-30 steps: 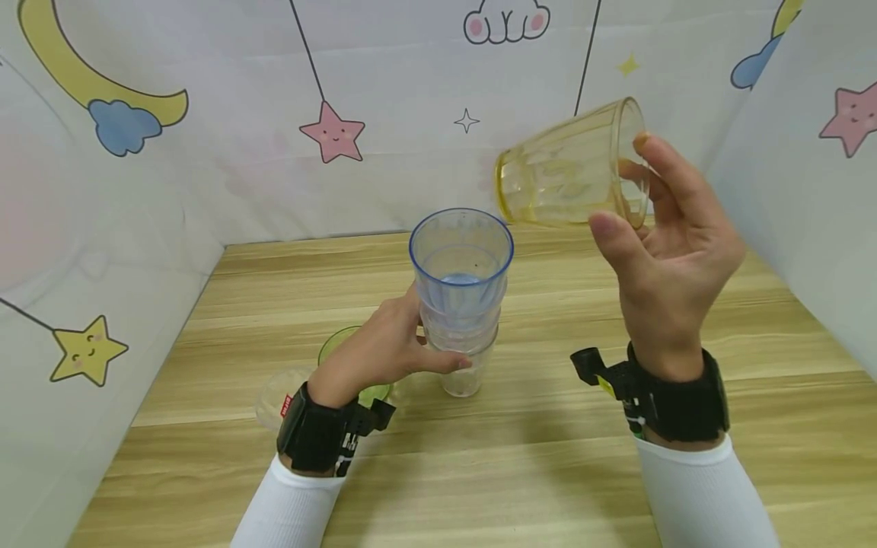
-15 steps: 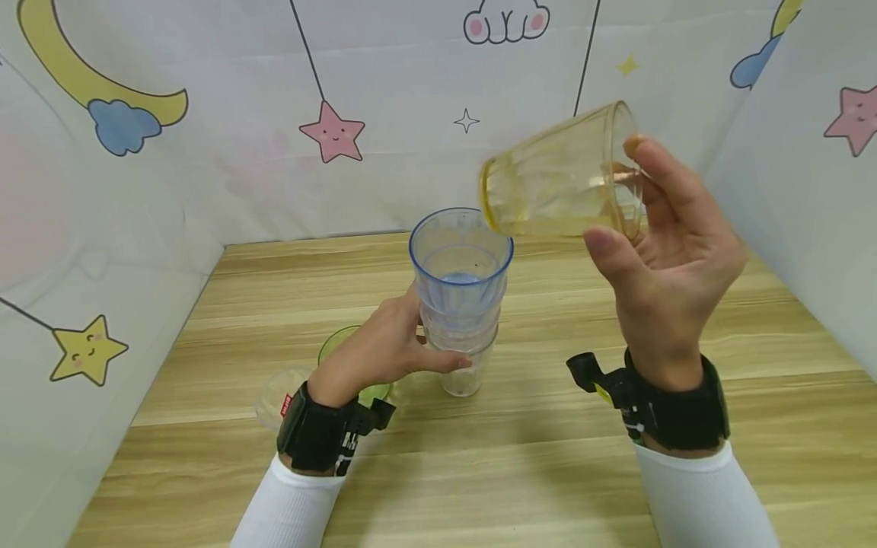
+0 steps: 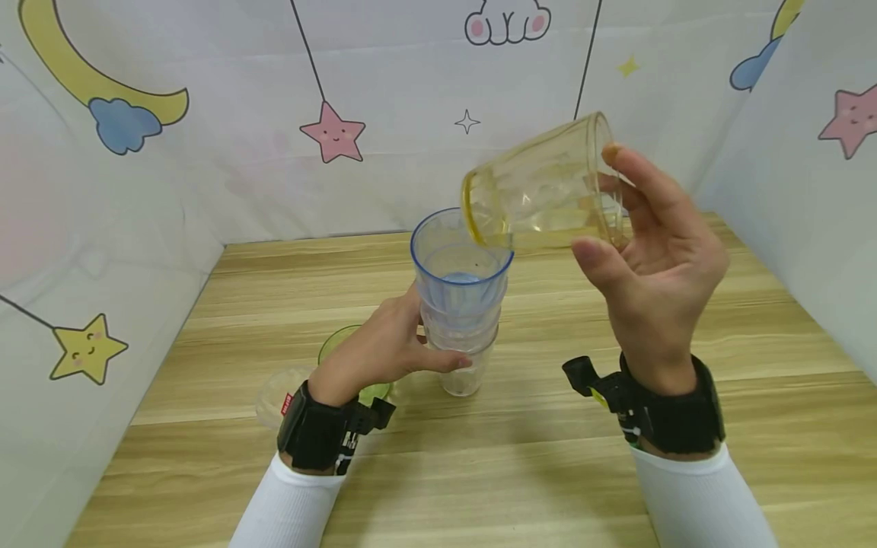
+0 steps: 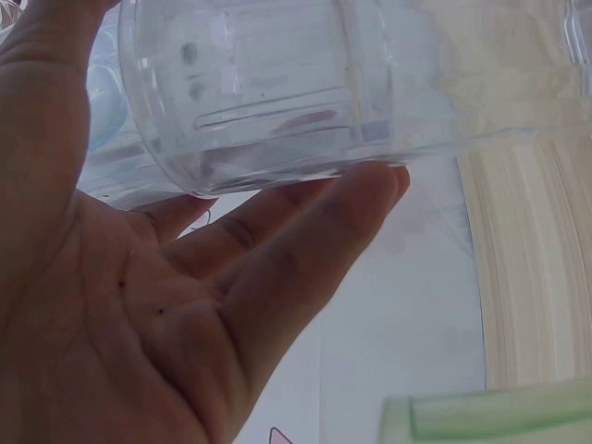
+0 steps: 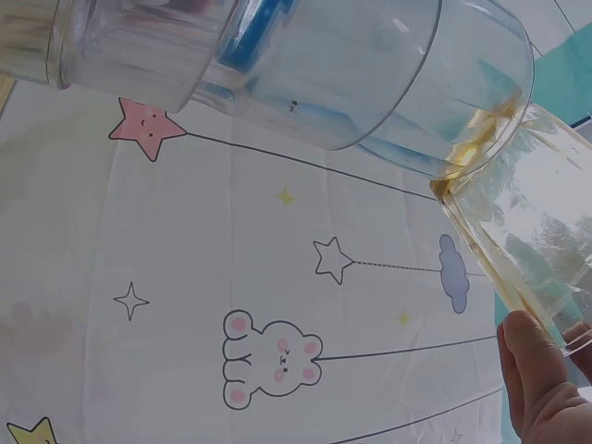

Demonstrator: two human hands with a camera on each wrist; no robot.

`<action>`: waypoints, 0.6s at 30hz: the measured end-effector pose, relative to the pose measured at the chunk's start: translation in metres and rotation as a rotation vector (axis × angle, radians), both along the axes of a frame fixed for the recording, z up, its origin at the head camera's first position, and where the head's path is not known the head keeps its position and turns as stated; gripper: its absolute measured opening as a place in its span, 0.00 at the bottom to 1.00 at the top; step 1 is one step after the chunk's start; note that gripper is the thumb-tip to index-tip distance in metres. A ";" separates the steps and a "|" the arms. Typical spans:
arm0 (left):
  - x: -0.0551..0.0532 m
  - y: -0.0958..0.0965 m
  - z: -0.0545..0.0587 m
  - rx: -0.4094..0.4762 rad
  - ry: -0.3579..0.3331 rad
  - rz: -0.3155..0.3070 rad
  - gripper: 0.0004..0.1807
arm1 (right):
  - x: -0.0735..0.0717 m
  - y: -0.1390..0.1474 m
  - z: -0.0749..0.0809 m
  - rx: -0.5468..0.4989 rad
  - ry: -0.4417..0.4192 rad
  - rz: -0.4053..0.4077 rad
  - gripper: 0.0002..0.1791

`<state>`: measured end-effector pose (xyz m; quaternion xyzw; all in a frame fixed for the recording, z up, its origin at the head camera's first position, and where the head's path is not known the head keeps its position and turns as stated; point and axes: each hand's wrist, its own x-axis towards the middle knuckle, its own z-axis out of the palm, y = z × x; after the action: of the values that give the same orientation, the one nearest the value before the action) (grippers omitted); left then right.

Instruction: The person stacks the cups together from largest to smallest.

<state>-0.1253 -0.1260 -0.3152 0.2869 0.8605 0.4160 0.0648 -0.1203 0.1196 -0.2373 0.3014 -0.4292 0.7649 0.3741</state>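
Note:
A stack of nested see-through cups stands upright on the table, with a blue cup (image 3: 460,297) on top and clear cups (image 3: 462,384) below. My left hand (image 3: 384,346) holds the stack lower down, thumb in front; in the left wrist view its fingers (image 4: 305,259) curve along the clear wall. In my right hand (image 3: 664,251) is a yellow cup (image 3: 541,186), pinched at its rim between thumb and fingers. The yellow cup lies nearly sideways, its base dipping into the blue cup's mouth at the right side, as the right wrist view also shows.
Partly behind my left forearm are a green cup (image 3: 336,346) and a clear item with a red label (image 3: 270,399), near the table's left side. White cloth walls (image 3: 411,183) with printed stars enclose the wooden table (image 3: 548,472) at the back and sides.
My right hand has moved left and down with the yellow cup, whose base now overlaps the blue cup's mouth. The left hand and the stack have stayed put.

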 end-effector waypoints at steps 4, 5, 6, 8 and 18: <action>0.000 -0.001 0.000 0.005 0.007 -0.006 0.47 | 0.001 0.001 0.001 0.011 -0.002 0.028 0.39; 0.000 -0.001 0.001 0.004 0.006 -0.005 0.47 | 0.001 0.001 0.001 0.013 -0.004 0.040 0.39; 0.000 -0.001 0.001 0.003 0.005 -0.004 0.47 | 0.002 0.001 0.001 0.021 -0.006 0.051 0.39; 0.000 -0.001 0.001 0.003 -0.003 -0.002 0.47 | 0.002 0.001 0.002 0.047 -0.009 0.066 0.38; 0.001 -0.001 0.001 0.020 -0.017 -0.002 0.45 | 0.004 -0.006 0.002 0.171 -0.043 0.101 0.41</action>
<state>-0.1247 -0.1266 -0.3140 0.2850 0.8553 0.4270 0.0699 -0.1158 0.1138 -0.2351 0.3372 -0.4851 0.7495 0.2988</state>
